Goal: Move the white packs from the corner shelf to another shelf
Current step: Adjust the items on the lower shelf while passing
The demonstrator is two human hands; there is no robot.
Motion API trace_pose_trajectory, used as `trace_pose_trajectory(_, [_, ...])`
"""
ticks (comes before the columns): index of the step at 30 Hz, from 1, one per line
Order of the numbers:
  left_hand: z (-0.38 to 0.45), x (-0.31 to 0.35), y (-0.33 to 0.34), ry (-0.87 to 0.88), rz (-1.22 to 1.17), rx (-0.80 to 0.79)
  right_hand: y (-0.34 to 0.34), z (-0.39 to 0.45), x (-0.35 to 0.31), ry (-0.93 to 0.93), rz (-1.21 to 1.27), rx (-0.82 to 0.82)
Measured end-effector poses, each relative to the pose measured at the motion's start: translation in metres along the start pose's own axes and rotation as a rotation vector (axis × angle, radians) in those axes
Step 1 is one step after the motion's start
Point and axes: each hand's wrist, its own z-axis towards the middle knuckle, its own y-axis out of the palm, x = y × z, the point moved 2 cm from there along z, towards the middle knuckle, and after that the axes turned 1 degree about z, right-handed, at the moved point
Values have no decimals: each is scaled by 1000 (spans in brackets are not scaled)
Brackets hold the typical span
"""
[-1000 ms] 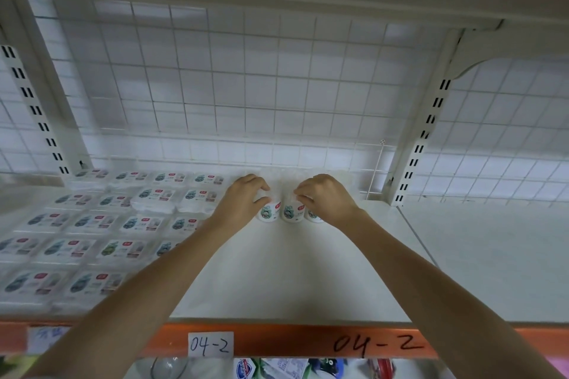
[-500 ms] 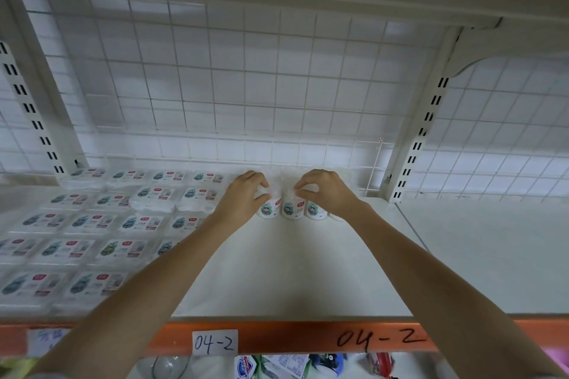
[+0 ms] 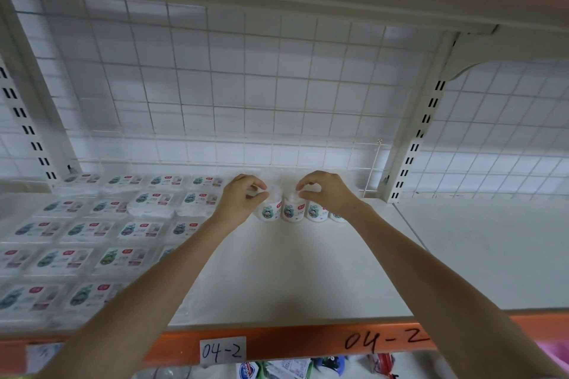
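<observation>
Several small white packs [image 3: 291, 211] with a cartoon label stand upright in a row at the back of the white shelf [image 3: 292, 280], near the right upright post. My left hand [image 3: 241, 198] pinches the clear wrapper at the top of the leftmost pack [image 3: 268, 211]. Beside it, my right hand [image 3: 326, 192] pinches the wrapper top of a pack in the same row. The packs further right sit partly hidden under my right wrist.
Flat white packets [image 3: 89, 231] with the same label cover the left half of the shelf in rows. A wire grid [image 3: 231, 95] backs the shelf. A slotted post [image 3: 412, 151] divides it from the bare shelf on the right [image 3: 492, 255]. An orange rail [image 3: 308, 344] marked 04-2 runs along the front.
Both hands have lifted slightly from covering the packs to pinching their wrapper tops. More of the row shows under my right hand. The view has shifted a little.
</observation>
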Motion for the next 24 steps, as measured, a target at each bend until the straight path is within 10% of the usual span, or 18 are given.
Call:
trace_pose_trajectory(11, [-10,3,-8,58,73,30,-13,-31,-14,-36,-276,52])
trace_pose_trajectory(24, [-192,56,-57,120,781,11,-22,-237,-33,76,-439,91])
